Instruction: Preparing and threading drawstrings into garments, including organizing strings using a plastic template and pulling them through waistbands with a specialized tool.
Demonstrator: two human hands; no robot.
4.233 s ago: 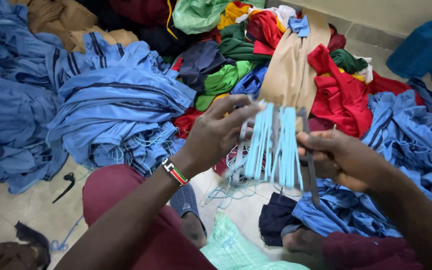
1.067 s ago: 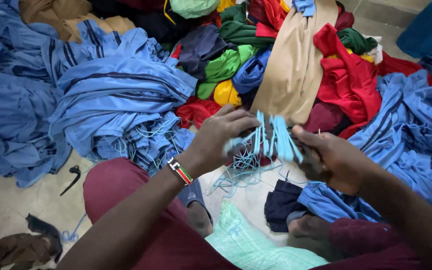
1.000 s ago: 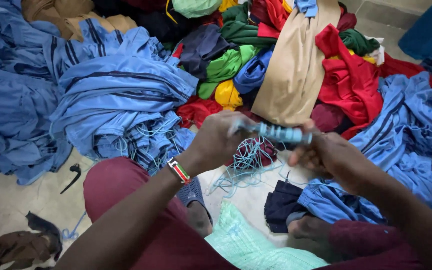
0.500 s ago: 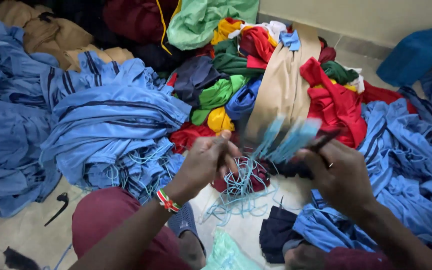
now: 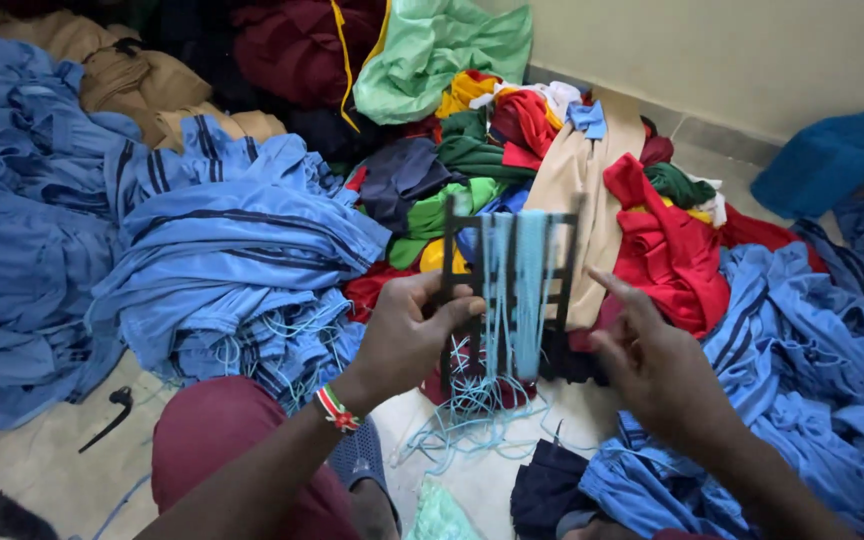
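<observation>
My left hand (image 5: 407, 335) grips the left post of a small dark frame (image 5: 449, 262) held upright in front of me. Light blue threads (image 5: 514, 290) are wound over the frame and hang down in a bundle. A loose tangle of the same thread (image 5: 472, 425) lies on the floor below it. My right hand (image 5: 652, 360) hovers just right of the frame with fingers spread, holding nothing. A striped band sits on my left wrist (image 5: 337, 410).
Folded blue garments (image 5: 222, 260) are heaped at the left and right (image 5: 812, 350). Red (image 5: 667, 250), green (image 5: 432, 60), tan (image 5: 577, 190) and dark cloths pile up behind. A dark tool (image 5: 107, 420) lies on the floor at the left. My maroon-clad knee (image 5: 222, 440) is below.
The frame was turned flat between both hands, then raised upright. My right hand has let go of it and opened; the view tilted up slightly.
</observation>
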